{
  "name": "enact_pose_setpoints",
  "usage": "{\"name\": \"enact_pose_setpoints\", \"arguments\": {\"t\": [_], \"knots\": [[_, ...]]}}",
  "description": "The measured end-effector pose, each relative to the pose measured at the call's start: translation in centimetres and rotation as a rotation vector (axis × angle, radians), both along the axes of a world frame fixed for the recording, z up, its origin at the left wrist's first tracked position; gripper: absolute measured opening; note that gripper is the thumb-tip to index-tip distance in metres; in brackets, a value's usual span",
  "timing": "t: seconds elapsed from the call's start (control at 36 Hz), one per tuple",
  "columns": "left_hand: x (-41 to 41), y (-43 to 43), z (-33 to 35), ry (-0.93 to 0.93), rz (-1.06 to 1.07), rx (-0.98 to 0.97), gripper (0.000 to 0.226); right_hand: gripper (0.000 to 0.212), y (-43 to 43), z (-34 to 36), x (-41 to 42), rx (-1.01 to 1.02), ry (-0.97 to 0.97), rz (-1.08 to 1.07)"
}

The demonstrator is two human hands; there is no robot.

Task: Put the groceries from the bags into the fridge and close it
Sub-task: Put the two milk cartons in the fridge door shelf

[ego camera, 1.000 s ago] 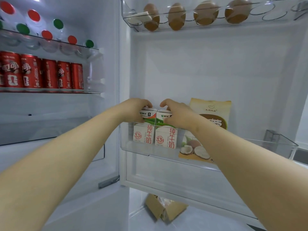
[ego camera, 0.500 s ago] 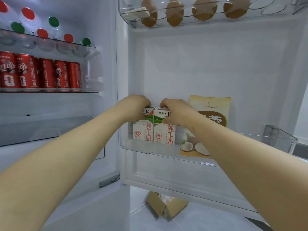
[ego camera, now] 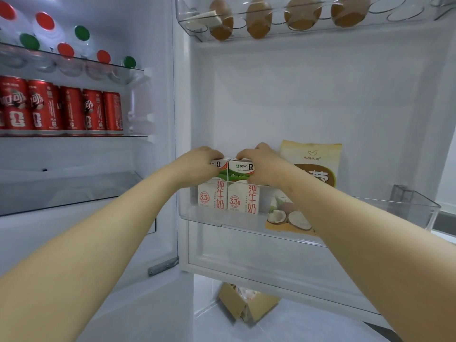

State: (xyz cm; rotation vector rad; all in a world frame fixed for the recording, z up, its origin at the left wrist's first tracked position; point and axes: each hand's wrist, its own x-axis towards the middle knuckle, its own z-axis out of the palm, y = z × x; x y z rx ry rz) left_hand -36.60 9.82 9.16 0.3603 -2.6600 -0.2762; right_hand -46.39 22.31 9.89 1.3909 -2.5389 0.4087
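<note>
Both hands are on the two milk cartons in the fridge door bin (ego camera: pixel 414 211): left hand (ego camera: pixel 199 164) has fingers curled over the top of the left milk carton (ego camera: pixel 213 196), right hand (ego camera: pixel 261 166) grips the top of the right milk carton (ego camera: pixel 243 198). Over the last second little has changed: the hands stay on the carton tops, and the cartons look squared up, upright, side by side and touching at the left end of the bin, just left of the coconut snack pouch (ego camera: pixel 311 164). Looks like placement is basically done and only the release is left. Eggs (ego camera: pixel 256 21) sit in the door tray above, red cola cans (ego camera: pixel 71 109) on an inner shelf. Fridge door is still open, so closing is not yet done; an open cardboard box (ego camera: pixel 244 304) is on the floor below, and whether groceries remain cannot be told.
</note>
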Motion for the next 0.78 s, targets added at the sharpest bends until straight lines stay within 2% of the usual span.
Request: {"name": "enact_pose_setpoints", "arguments": {"t": [0.17,0.28,0.47,0.64,0.78], "knots": [[-0.2,0.0,-0.7,0.043,0.035,-0.032,0.036,0.049,0.2,-0.1,0.4,-0.049,0.005,-0.033],[-0.1,0.1,-1.5,0.242,0.124,-0.011,0.039,0.039,0.7,0.0,1.0,-0.141,0.154,-0.104],[1.5,1.3,-2.0,0.500,0.214,0.015,0.030,0.040,2.3,0.0,2.7,-0.319,0.319,-0.108],[4.5,3.9,-2.6,0.546,0.086,-0.079,0.027,0.038,5.9,-1.6,5.1,-0.462,0.287,-0.064],[6.3,6.4,-4.3,0.574,-0.052,-0.118,0.022,0.030,10.4,-3.7,6.8,-0.570,0.380,-0.098]]}}
